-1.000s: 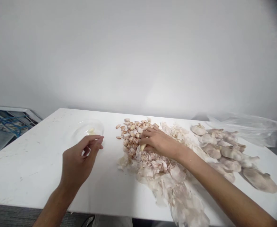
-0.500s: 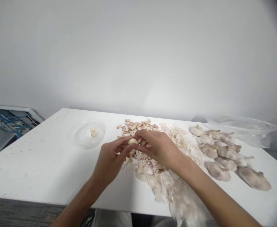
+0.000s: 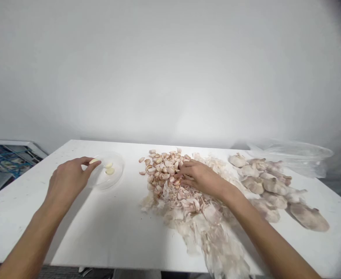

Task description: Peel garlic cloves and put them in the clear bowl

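Between the thumb and fingers of my left hand (image 3: 73, 174), a pale peeled garlic clove (image 3: 93, 161) is pinched above the left side of a clear round dish (image 3: 118, 179). Two more peeled cloves (image 3: 109, 169) lie inside that dish. My right hand (image 3: 201, 176) reaches over the right edge of a heap of unpeeled garlic cloves (image 3: 161, 168). Its fingers are slightly apart and touch the heap; the fingertips are partly hidden among the cloves. Loose garlic skins (image 3: 201, 221) spread below and beside this hand.
Several whole garlic bulbs (image 3: 275, 186) are grouped at the right of the white table (image 3: 109, 232). Behind them lies a crumpled clear plastic bag (image 3: 298, 155). A grey wall (image 3: 170, 69) stands along the back edge. Blue cables (image 3: 7, 161) show beyond the left side.
My hands have separated from their shared hold on the peeled clove. The left carried it leftward to the dish; the right lowered onto the heap of unpeeled cloves.
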`<state>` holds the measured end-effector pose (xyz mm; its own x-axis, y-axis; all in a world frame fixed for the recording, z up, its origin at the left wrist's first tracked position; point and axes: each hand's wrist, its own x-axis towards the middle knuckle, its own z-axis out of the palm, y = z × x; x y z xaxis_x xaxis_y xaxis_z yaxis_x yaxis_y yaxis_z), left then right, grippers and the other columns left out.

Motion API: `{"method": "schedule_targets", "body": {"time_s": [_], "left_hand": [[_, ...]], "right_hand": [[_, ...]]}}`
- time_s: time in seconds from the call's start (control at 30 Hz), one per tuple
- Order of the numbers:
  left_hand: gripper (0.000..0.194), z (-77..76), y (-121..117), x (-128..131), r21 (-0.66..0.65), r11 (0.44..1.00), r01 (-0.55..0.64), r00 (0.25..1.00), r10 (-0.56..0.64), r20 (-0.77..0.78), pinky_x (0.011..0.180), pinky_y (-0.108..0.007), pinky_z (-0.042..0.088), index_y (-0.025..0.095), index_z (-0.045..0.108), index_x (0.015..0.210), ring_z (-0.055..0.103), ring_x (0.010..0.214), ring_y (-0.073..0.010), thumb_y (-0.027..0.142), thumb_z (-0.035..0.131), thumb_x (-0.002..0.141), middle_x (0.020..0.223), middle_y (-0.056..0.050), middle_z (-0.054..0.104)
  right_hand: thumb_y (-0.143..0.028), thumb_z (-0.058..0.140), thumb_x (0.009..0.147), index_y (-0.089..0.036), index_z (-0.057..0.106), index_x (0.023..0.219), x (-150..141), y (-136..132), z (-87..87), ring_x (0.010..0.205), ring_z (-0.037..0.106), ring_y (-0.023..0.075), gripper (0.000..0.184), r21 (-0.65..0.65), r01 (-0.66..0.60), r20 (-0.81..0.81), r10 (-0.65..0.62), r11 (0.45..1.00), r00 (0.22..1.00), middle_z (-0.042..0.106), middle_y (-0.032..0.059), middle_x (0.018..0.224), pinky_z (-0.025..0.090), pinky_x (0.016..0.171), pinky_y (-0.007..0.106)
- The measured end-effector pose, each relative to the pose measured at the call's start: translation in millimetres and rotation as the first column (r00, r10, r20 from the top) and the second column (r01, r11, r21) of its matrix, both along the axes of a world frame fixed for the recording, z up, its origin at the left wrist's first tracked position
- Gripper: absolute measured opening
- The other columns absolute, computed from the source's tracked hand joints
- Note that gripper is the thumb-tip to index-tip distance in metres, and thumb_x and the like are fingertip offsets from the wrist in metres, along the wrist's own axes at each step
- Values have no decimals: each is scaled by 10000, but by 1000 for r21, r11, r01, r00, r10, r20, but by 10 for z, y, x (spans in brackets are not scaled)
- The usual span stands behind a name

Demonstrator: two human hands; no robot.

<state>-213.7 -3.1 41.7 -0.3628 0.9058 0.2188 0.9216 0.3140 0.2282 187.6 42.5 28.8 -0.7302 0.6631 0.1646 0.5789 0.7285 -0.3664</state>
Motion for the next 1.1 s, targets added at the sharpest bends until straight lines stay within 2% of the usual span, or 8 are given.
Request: {"method": "schedule_targets", "body": {"time_s": [0.43,0.63,0.7,0.77,0.83,0.9,1.0,1.1], "left_hand": [[474,115,140,32,-155,977,144,984,-158,-84,695,-365,429,184,762,855,666,822,-338,596,538,923,830,-124,753],[396,339,-73,367,117,964,240,968,-229,-98,796,-382,490,199,776,949,694,827,-275,522,547,967,907,-53,778],[310,319,-175,760,253,881,401,914,-404,-40,767,-348,511,221,770,1026,689,809,-218,462,580,976,1012,-31,786],[321,206,-260,1254,315,714,625,744,-667,37,658,-295,514,204,771,992,675,743,-178,383,508,1030,930,-44,785],[328,38,-308,1731,231,512,827,509,-857,79,669,-289,509,179,765,982,659,756,-170,258,455,1054,877,-59,762],[283,-121,-309,2078,147,403,904,399,-915,52,697,-313,482,166,759,955,633,797,-192,210,491,1035,840,-61,734],[301,-245,-227,2269,90,343,935,337,-939,75,675,-317,420,181,748,903,594,753,-188,266,495,1041,754,-35,697],[423,-235,-74,2204,93,419,903,398,-899,185,652,-310,388,179,694,726,536,621,-153,358,480,1044,631,-5,639]], "right_hand": [[-167,749,901,-212,742,951,10,18,-141,894,646,215,68,-31,33,-50,-34,999,998,715,48,960,457,761,323],[-310,685,964,-231,740,960,76,-5,-145,818,665,194,97,-144,84,-161,-107,986,981,731,42,900,477,716,309],[-366,645,985,-228,724,971,111,0,-148,754,663,181,159,-216,91,-207,-137,972,969,732,38,875,482,670,297],[-388,606,1002,-228,697,992,152,8,-153,747,665,174,185,-268,94,-250,-164,959,954,734,35,894,491,655,292],[-392,618,992,-223,672,987,198,19,-158,776,673,175,178,-347,95,-339,-219,933,915,732,33,906,504,668,294],[-404,670,956,-217,646,967,252,35,-161,812,685,181,189,-474,41,-464,-289,879,837,729,28,889,523,711,305],[-426,696,935,-213,611,974,334,69,-154,836,705,183,233,-588,-72,-571,-351,806,742,726,19,859,547,787,332],[-434,667,958,-215,592,990,388,92,-128,816,713,170,234,-592,-84,-600,-369,802,710,726,8,827,547,812,333]]}}
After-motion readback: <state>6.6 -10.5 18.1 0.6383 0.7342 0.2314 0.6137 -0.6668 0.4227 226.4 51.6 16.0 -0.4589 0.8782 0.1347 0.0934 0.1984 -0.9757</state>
